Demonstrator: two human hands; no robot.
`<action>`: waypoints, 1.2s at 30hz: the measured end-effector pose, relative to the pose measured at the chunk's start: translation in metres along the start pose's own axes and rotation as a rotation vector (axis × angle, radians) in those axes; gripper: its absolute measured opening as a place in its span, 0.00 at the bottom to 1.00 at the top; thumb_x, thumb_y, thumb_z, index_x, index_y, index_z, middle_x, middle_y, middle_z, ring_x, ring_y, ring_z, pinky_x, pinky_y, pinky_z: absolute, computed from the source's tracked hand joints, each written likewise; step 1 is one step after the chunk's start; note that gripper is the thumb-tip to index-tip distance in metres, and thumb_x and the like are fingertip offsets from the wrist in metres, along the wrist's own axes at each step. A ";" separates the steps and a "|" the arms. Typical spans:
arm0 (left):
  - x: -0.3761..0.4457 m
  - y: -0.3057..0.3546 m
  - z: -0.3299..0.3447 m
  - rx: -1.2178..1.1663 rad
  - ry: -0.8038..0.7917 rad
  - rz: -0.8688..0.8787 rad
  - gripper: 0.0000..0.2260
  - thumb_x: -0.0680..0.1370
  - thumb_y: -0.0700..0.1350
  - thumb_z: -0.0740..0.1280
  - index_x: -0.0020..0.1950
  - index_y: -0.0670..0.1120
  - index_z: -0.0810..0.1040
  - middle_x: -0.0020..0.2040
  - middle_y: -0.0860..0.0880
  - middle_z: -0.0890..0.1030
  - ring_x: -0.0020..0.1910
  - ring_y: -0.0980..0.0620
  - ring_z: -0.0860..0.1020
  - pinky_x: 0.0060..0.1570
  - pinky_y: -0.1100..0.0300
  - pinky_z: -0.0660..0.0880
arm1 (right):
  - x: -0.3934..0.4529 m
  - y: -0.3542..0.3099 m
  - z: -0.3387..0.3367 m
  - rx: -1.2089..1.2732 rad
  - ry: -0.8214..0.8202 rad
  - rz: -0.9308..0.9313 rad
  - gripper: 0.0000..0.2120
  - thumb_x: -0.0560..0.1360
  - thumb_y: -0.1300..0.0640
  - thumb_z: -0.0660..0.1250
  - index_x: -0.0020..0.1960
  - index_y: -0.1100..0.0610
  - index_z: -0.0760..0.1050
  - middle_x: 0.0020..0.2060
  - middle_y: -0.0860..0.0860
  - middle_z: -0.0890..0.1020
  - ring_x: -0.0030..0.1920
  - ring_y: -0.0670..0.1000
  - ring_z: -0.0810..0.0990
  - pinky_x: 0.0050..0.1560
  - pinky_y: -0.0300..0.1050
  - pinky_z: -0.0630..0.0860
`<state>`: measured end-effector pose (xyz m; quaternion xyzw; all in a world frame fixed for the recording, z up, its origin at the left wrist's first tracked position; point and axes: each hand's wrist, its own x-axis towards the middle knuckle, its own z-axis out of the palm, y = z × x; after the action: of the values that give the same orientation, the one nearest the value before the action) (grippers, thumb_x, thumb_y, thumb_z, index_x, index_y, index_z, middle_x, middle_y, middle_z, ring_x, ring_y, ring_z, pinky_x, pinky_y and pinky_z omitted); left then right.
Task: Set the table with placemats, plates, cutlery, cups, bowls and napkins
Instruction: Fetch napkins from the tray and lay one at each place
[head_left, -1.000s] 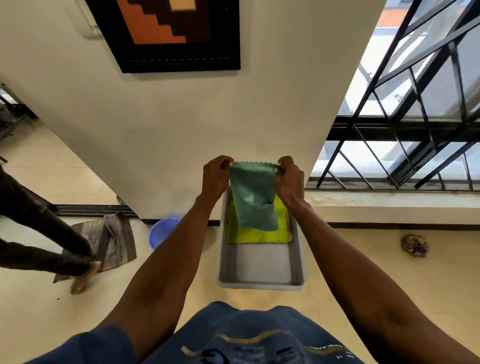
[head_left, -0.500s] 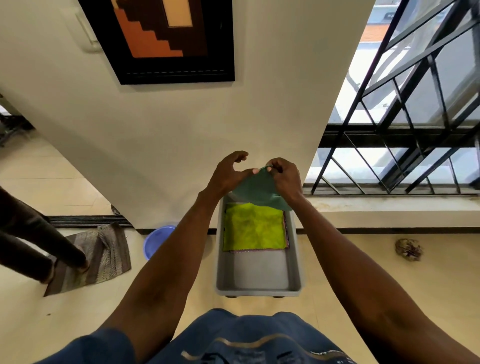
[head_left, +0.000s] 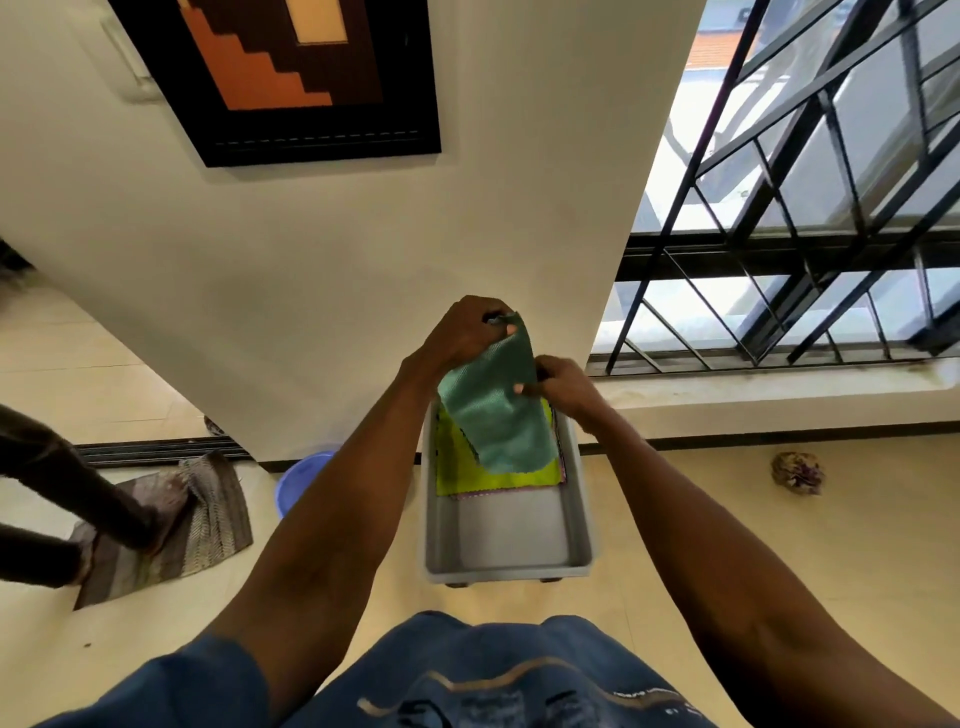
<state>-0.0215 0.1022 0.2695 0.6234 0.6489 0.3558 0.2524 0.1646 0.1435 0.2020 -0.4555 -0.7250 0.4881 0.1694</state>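
A green cloth napkin (head_left: 498, 415) hangs folded above a grey plastic bin (head_left: 506, 566) on the floor. My left hand (head_left: 465, 332) grips the napkin's top corner, raised higher than the other hand. My right hand (head_left: 563, 387) pinches its right edge lower down. Under the napkin, a yellow-green cloth (head_left: 462, 475) lies flat in the far half of the bin, partly hidden by the green one.
A blue plastic basin (head_left: 301, 475) sits left of the bin at the wall's foot. A striped mat (head_left: 208, 525) lies at the left with another person's legs (head_left: 62, 499) on it. A crumpled rag (head_left: 797, 470) lies at right, below the barred window (head_left: 810, 208).
The napkin was held spread by both top corners, then the hands came together. Now my left hand has lifted one end and my right hand has dropped lower, so the cloth hangs folded.
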 end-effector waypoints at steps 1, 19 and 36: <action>0.000 0.001 -0.003 -0.013 0.001 0.002 0.06 0.77 0.42 0.69 0.51 0.43 0.84 0.46 0.50 0.84 0.46 0.54 0.80 0.47 0.63 0.73 | -0.001 0.008 0.005 -0.060 -0.013 0.015 0.14 0.71 0.57 0.74 0.55 0.59 0.81 0.49 0.56 0.84 0.49 0.56 0.83 0.50 0.50 0.79; -0.004 -0.028 -0.052 -0.090 0.360 -0.139 0.07 0.77 0.42 0.70 0.53 0.44 0.84 0.47 0.50 0.84 0.47 0.55 0.80 0.47 0.69 0.73 | 0.013 0.018 0.004 -0.366 -0.008 0.054 0.12 0.73 0.59 0.71 0.56 0.59 0.82 0.48 0.56 0.84 0.42 0.51 0.78 0.36 0.39 0.70; 0.021 0.009 -0.107 -0.007 -0.091 -0.062 0.14 0.73 0.46 0.75 0.58 0.45 0.83 0.52 0.49 0.84 0.48 0.60 0.80 0.54 0.64 0.76 | 0.041 -0.074 0.030 0.090 -0.113 -0.166 0.15 0.71 0.53 0.76 0.55 0.58 0.82 0.49 0.54 0.85 0.49 0.52 0.83 0.52 0.51 0.80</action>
<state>-0.1007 0.1070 0.3454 0.6175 0.6545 0.3216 0.2947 0.0860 0.1531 0.2434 -0.3576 -0.7459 0.5293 0.1885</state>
